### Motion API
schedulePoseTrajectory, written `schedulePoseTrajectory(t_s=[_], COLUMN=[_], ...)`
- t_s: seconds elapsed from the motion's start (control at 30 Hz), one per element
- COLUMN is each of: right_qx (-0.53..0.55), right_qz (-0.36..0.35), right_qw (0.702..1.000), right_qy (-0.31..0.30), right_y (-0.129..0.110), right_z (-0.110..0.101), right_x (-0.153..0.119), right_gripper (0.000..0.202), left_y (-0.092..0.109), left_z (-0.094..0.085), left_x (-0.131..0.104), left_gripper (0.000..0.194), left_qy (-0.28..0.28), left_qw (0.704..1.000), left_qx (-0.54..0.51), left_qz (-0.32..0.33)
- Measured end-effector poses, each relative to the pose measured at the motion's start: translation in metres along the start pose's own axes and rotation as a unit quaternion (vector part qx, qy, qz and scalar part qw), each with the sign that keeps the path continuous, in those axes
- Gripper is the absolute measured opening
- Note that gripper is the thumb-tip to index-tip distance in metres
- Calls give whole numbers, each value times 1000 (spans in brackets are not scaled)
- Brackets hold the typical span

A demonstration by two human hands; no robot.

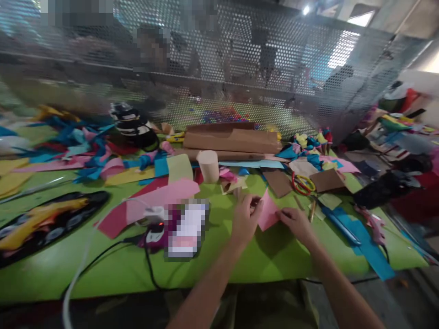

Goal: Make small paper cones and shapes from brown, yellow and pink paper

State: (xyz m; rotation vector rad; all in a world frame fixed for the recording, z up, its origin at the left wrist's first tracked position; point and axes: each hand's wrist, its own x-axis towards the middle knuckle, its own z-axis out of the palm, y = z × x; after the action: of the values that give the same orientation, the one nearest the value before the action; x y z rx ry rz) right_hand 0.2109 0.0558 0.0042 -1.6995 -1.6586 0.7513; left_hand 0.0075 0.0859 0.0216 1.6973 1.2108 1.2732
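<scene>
A small sheet of pink paper (269,211) is held up between my two hands just above the green table (219,267). My left hand (246,212) grips its left edge, fingers curled and thumb against the paper. At the lower right edge, my right hand (297,223) pinches the sheet between thumb and fingertips. Behind the sheet lies a square of brown paper (277,183). A phone with a blurred screen (188,230) is left of my left hand, beside a purple power strip (154,237).
Scissors with yellow and red handles (303,183), a blue cutter (339,226) and a pink glue gun (373,224) lie right. Farther back are a cream paper roll (208,167), folded cardboard (233,139) and coloured scraps. A white cable (77,274) crosses the left; a perforated metal screen (219,59) stands behind.
</scene>
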Motion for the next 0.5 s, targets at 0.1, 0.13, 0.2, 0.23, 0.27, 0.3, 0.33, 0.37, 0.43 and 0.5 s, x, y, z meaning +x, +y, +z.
schedulePoseTrajectory(t_s=[0.1, 0.13, 0.2, 0.23, 0.27, 0.3, 0.33, 0.37, 0.43, 0.5], right_qx=[-74, -94, -131, -149, -166, -184, -204, -234, -349, -401], right_qz=[-25, -30, -32, -29, -25, -18, -9, 1, 24, 36], right_qw=[997, 995, 991, 988, 984, 980, 975, 967, 929, 909], right_qy=[-3, 2, 24, 40, 56, 71, 86, 99, 118, 110], right_y=[1, 2, 4, 7, 12, 18, 25, 34, 54, 74], right_z=[-13, -22, -44, -57, -70, -82, -94, -103, -119, -127], right_x=[-9, -10, -11, -11, -11, -12, -15, -18, -26, -36], right_gripper=[31, 27, 23, 23, 23, 25, 26, 27, 26, 28], left_y=[-1, -2, -3, -3, -2, -2, -1, 1, 3, 4], left_z=[7, 8, 10, 9, 8, 6, 4, 1, -4, -8], left_x=[-3, -3, -4, -5, -6, -7, -9, -11, -16, -20], left_gripper=[20, 26, 36, 41, 45, 50, 55, 60, 71, 77], left_qy=[-54, -69, -92, -99, -105, -111, -121, -131, -150, -153], left_qw=[997, 996, 995, 993, 990, 986, 981, 974, 961, 954], left_qx=[61, 59, 25, -2, -31, -60, -88, -113, -151, -175], left_qz=[14, 0, -42, -64, -86, -106, -125, -144, -174, -192])
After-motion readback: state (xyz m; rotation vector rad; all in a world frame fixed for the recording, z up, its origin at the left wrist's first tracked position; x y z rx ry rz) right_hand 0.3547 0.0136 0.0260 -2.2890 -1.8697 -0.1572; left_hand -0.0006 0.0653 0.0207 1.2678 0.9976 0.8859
